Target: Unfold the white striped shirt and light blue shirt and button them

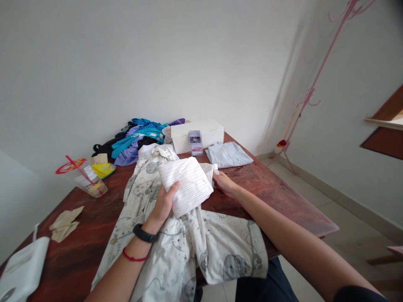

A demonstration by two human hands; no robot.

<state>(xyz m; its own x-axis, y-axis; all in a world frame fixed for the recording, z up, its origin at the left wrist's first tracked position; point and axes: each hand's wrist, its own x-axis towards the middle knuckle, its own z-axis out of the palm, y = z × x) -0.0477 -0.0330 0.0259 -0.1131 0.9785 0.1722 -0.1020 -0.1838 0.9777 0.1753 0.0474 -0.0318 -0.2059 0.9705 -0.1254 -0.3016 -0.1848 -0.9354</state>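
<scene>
A folded white cloth with thin stripes (189,184) is held up in front of me. My left hand (165,201) grips its left edge, thumb on top and the other fingers hidden beneath. On the other side, my right hand (224,183) pinches a loose white part of the cloth (208,170) that sticks out at the right. Below both hands a pale garment printed with grey cartoon faces (233,247) lies spread over the table and hangs past its front edge.
On the wooden table (277,197), a folded light-blue cloth (229,154) lies beside a white box (214,131). A heap of clothes (135,140) is at the back left. At left are a plastic cup with straw (91,180), crumpled tissue (66,224) and a white device (23,268).
</scene>
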